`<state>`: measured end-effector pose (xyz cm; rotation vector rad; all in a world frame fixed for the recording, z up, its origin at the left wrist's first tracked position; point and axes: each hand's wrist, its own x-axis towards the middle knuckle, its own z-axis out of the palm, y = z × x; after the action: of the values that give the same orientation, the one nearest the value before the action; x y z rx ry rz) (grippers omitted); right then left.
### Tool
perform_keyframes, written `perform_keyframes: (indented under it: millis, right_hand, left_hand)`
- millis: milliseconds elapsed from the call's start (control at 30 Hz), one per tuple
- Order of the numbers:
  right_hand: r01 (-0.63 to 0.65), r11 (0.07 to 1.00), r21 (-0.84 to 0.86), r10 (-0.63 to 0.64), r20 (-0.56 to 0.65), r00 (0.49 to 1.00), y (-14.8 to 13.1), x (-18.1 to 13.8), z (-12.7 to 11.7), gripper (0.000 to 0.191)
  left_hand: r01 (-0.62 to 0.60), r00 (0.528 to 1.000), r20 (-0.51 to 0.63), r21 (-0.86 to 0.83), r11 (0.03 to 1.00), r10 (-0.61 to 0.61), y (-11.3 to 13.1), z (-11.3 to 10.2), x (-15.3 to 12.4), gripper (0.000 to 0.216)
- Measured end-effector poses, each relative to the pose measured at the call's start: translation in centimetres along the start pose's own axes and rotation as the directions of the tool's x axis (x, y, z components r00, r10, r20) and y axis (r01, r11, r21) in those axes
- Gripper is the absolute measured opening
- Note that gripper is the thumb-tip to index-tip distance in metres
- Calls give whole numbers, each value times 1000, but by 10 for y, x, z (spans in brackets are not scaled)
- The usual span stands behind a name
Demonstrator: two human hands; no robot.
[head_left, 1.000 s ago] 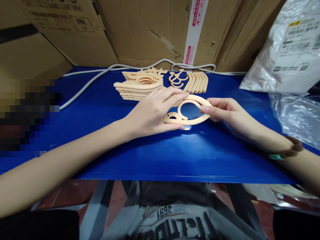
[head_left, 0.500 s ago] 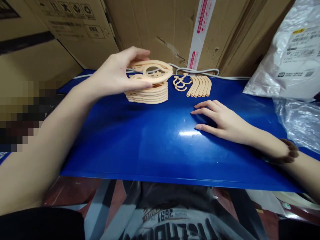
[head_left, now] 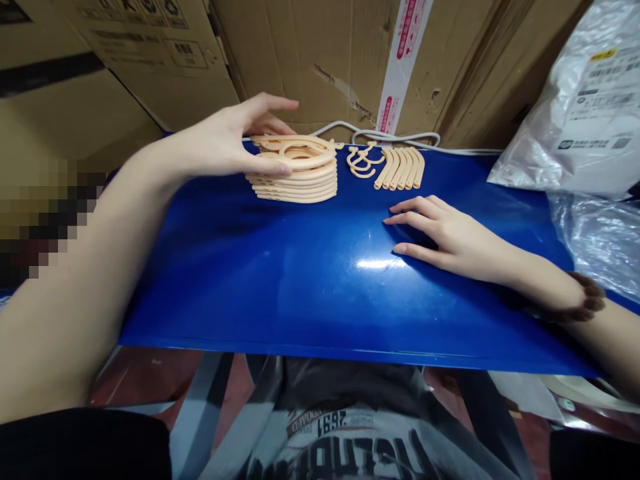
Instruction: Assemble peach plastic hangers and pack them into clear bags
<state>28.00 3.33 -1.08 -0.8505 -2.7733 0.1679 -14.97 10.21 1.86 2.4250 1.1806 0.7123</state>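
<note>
On the blue table (head_left: pixel 270 287) stands a neat stack of beige plastic folding hangers (head_left: pixel 296 190), at the back left of centre. My left hand (head_left: pixel 245 137) is over its left end, the thumb along the near side of the top hanger (head_left: pixel 320 160) and the fingers lifted and spread above it. My right hand (head_left: pixel 440 237) rests on the table with its fingers apart, holding nothing. Beyond it lie several loose beige hooks (head_left: pixel 363 160) and a row of curved beige hanger arms (head_left: pixel 400 168).
Cardboard boxes (head_left: pixel 310 60) wall off the back and left. A white cable (head_left: pixel 425 140) runs along the table's rear edge. At the right, a white plastic parcel bag (head_left: pixel 565 120) sits beside clear plastic wrap (head_left: pixel 595 233).
The hanger my left hand held above the stack has come down and lies on top of it. Those fingers have loosened from it. My right hand stays in place.
</note>
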Motion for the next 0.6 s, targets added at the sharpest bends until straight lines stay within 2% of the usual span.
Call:
perform_keyframes:
  millis: [400,600]
  right_hand:
    - [5,1000,-4,-5,16,1000,-2,0,-2,60]
    - [-1,1000,2,1,18,1000,-2,1,-2,62]
  left_hand:
    - [-48,998,42,-48,998,50,-15,-1,3,105]
    - [-134,990,33,-64,989,137,-15,-2,3,101]
